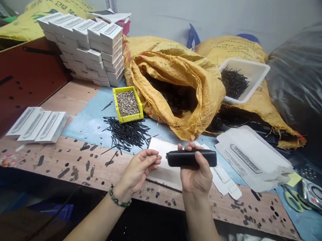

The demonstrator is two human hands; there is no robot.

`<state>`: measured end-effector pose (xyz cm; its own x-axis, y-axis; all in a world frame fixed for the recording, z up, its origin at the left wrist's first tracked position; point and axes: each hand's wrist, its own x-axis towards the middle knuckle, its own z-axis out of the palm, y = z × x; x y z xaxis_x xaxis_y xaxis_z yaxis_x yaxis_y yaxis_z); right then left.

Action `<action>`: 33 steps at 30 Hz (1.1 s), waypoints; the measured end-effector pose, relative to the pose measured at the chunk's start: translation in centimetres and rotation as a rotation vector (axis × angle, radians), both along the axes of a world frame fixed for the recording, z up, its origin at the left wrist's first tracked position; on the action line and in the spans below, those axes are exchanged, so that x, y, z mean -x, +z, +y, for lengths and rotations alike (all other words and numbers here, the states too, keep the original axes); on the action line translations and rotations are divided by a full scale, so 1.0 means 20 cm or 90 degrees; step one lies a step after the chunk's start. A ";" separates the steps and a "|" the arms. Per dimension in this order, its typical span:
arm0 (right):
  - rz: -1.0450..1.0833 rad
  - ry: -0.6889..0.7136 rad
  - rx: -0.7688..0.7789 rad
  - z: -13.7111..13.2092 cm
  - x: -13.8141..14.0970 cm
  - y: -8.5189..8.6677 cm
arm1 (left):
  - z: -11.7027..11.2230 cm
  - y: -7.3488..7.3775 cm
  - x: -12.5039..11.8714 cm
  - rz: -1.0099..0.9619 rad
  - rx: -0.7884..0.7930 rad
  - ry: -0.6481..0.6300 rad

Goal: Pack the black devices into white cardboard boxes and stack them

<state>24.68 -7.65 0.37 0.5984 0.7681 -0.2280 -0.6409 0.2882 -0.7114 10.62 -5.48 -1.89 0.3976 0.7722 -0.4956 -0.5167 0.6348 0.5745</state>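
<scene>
Head view: I saw the right hand (pixel 196 175) wrapped round a long, glossy black case (pixel 182 159), raised above a flat white rectangular pad (pixel 165 176) on the wood-patterned desk (pixel 80 93). The left hand (pixel 141 168) pinched its fingertips together just beside the case's end; whether they gripped something small, I couldn't tell. I judged it close work at that end, calling for a steady right hold and fine left-hand aim.
</scene>
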 end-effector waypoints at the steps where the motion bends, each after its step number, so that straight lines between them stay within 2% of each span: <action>1: 0.020 0.002 -0.007 0.02 0.01 0.00 | 0.00 0.00 0.00 0.000 -0.004 0.004; 6: 0.067 0.008 -0.035 0.05 0.05 0.02 | -0.01 0.00 -0.03 -0.005 -0.032 0.037; 14: -0.028 0.030 -0.096 0.06 0.11 0.04 | 0.01 -0.01 -0.05 0.071 -0.103 0.117; 21: -0.084 0.066 -0.112 0.06 0.10 0.03 | -0.01 -0.01 -0.06 0.091 -0.117 0.064; 23: -0.182 0.107 -0.109 0.03 0.06 0.03 | -0.01 -0.03 -0.04 0.142 -0.161 0.011; 25: -0.363 0.126 -0.118 -0.01 0.00 0.03 | 0.01 -0.04 0.01 0.212 -0.218 -0.032; 28: -0.605 0.139 -0.113 -0.05 -0.07 -0.03 | 0.05 -0.05 0.09 0.310 -0.267 0.019; 30: -0.672 0.228 -0.059 -0.04 -0.09 -0.11 | 0.06 -0.04 0.12 0.359 -0.305 0.040; 32: -0.681 0.314 0.018 0.00 -0.09 -0.19 | 0.05 -0.03 0.12 0.394 -0.363 -0.002; 33: -0.668 0.320 0.061 0.02 -0.09 -0.21 | 0.04 -0.03 0.10 0.411 -0.395 -0.027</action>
<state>26.44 -7.32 -3.85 0.1606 0.9787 0.1276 0.2480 0.0851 -0.9650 8.53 -4.60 -2.45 0.2208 0.9665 -0.1309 0.0424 0.1246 0.9913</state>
